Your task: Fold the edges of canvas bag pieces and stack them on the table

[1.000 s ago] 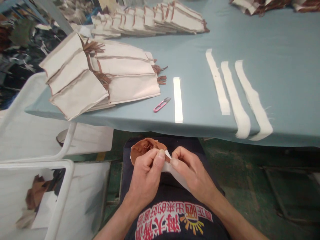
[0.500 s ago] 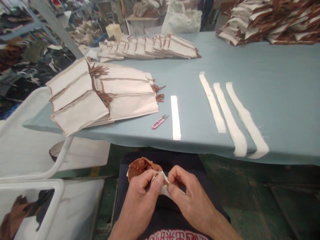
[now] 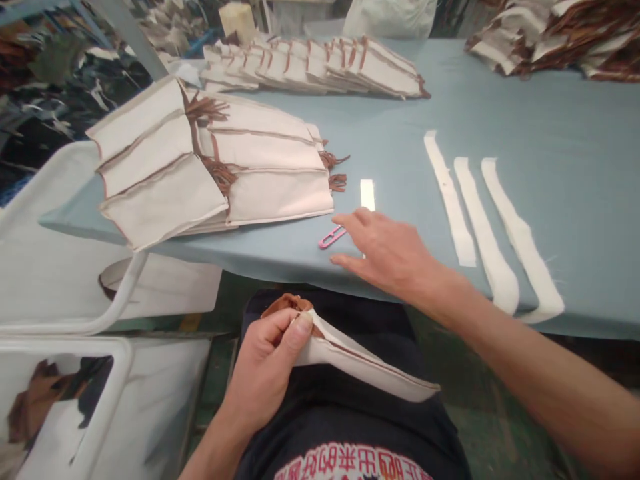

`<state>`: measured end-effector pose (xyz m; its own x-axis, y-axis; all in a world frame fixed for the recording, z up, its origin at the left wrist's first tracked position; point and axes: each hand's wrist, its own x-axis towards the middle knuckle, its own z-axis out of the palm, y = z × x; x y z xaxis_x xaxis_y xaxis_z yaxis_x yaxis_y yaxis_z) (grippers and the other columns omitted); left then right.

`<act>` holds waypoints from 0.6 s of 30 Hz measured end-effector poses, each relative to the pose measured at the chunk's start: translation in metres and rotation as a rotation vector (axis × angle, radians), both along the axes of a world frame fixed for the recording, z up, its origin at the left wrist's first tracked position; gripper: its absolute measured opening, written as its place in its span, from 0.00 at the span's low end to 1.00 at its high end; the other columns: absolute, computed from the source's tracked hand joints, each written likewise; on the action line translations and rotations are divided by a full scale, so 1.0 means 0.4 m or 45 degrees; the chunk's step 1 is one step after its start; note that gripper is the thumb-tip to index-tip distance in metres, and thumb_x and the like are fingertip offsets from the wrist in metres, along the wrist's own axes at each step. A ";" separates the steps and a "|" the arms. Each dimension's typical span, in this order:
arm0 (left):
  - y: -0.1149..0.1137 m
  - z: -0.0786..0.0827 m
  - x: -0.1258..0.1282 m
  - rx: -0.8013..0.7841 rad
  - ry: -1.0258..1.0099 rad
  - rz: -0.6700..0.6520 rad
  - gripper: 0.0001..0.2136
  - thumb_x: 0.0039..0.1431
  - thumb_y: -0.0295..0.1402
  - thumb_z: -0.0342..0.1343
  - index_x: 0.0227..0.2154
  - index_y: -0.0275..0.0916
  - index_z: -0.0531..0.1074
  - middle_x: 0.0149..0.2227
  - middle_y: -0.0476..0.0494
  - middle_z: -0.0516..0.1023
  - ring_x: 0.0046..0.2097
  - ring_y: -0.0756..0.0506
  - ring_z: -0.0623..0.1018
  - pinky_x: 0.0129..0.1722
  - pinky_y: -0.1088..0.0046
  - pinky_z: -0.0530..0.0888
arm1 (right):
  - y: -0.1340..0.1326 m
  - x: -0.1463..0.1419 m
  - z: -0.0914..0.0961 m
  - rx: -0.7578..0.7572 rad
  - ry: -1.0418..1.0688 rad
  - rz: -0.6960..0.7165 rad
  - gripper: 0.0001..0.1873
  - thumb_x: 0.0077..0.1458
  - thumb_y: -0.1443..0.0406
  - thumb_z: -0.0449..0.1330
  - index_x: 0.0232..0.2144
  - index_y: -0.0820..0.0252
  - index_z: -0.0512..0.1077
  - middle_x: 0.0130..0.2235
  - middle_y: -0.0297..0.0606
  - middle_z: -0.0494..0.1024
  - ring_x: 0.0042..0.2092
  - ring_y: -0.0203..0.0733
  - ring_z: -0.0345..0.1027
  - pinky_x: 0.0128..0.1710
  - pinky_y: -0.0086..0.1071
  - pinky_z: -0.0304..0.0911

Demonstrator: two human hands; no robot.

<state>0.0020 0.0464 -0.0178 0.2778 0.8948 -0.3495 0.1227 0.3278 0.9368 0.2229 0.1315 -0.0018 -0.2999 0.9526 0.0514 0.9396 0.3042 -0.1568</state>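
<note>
Presently, left hand (image 3: 267, 365) pinches sewn cloth piece (image 3: 367, 365) between thumb and bent forefinger, above dark-clothed lap (image 3: 370, 317). Brown part bunched just beyond the pinch; cream length runs off to its right along a brown-edged seam, far end held by neither hand.

Handling (judged): light, soft, floppy, not fragile; little slip expected. Layered seam probably the stiffest line, so best hold is there, close to the present thumb position; free end may sag or twist.

Right hand (image 3: 393, 253): thumb and fingers spread wide, nothing seen in them, beyond and right of the pinch. Pink snips (image 3: 331, 238) at its fingertips, blades hidden; contact cannot be told. Short cream strip (image 3: 367, 191) partly covered by that hand, could get brushed.

Further right of the grip: three long strips (image 3: 479, 227). Beyond it, leftward: cream panels (image 3: 273, 193), nearest ones close to snips. Table edge (image 3: 280, 260) stands between pinch and snips.
</note>
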 end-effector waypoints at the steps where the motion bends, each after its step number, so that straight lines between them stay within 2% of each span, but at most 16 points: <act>1: 0.001 -0.004 -0.009 -0.027 -0.042 0.020 0.22 0.65 0.51 0.57 0.27 0.35 0.76 0.27 0.47 0.72 0.28 0.50 0.66 0.28 0.76 0.61 | 0.027 0.002 -0.013 -0.050 -0.057 0.057 0.28 0.61 0.56 0.65 0.59 0.60 0.68 0.53 0.52 0.76 0.48 0.57 0.73 0.35 0.36 0.60; 5: 0.000 -0.018 -0.035 -0.084 -0.196 0.085 0.20 0.65 0.49 0.58 0.28 0.36 0.76 0.27 0.48 0.71 0.28 0.51 0.64 0.27 0.77 0.60 | 0.107 0.033 -0.072 -0.257 -0.052 0.268 0.17 0.64 0.57 0.63 0.52 0.56 0.71 0.48 0.44 0.77 0.42 0.48 0.74 0.36 0.34 0.59; 8: 0.003 -0.021 -0.044 -0.098 -0.273 0.092 0.19 0.66 0.48 0.59 0.28 0.36 0.76 0.27 0.49 0.70 0.27 0.52 0.63 0.27 0.76 0.60 | 0.146 0.059 -0.097 -0.268 0.012 0.401 0.14 0.64 0.58 0.62 0.50 0.55 0.69 0.43 0.39 0.79 0.39 0.43 0.73 0.36 0.32 0.58; 11: 0.008 -0.022 -0.045 -0.122 -0.340 0.089 0.19 0.66 0.47 0.59 0.27 0.36 0.76 0.26 0.50 0.69 0.28 0.52 0.63 0.28 0.77 0.59 | 0.172 0.057 -0.096 -0.249 -0.011 0.396 0.15 0.61 0.66 0.60 0.50 0.57 0.67 0.32 0.35 0.78 0.31 0.43 0.70 0.30 0.32 0.52; 14: 0.011 -0.020 -0.044 -0.135 -0.378 0.101 0.19 0.66 0.46 0.59 0.27 0.36 0.77 0.27 0.50 0.68 0.29 0.51 0.64 0.29 0.77 0.61 | 0.185 0.019 -0.081 -0.187 -0.256 0.412 0.12 0.57 0.71 0.59 0.44 0.59 0.72 0.30 0.39 0.79 0.29 0.45 0.70 0.28 0.34 0.47; 16: 0.012 -0.016 -0.041 -0.142 -0.390 0.119 0.19 0.65 0.46 0.60 0.26 0.36 0.76 0.28 0.49 0.69 0.30 0.51 0.64 0.29 0.77 0.61 | 0.195 -0.011 -0.073 -0.125 -0.480 0.489 0.06 0.59 0.70 0.59 0.40 0.61 0.74 0.30 0.42 0.81 0.29 0.47 0.72 0.29 0.35 0.47; 18: 0.012 -0.012 -0.037 -0.159 -0.404 0.143 0.18 0.65 0.45 0.61 0.26 0.36 0.75 0.29 0.49 0.70 0.29 0.52 0.64 0.28 0.77 0.60 | 0.212 -0.032 -0.069 -0.098 -0.606 0.615 0.05 0.62 0.69 0.58 0.37 0.62 0.75 0.30 0.45 0.82 0.31 0.48 0.73 0.30 0.36 0.49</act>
<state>-0.0130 0.0512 -0.0226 0.2924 0.8817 -0.3702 -0.2109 0.4370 0.8744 0.2102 0.2162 -0.0295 -0.6655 0.7018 -0.2542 0.6730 0.7115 0.2021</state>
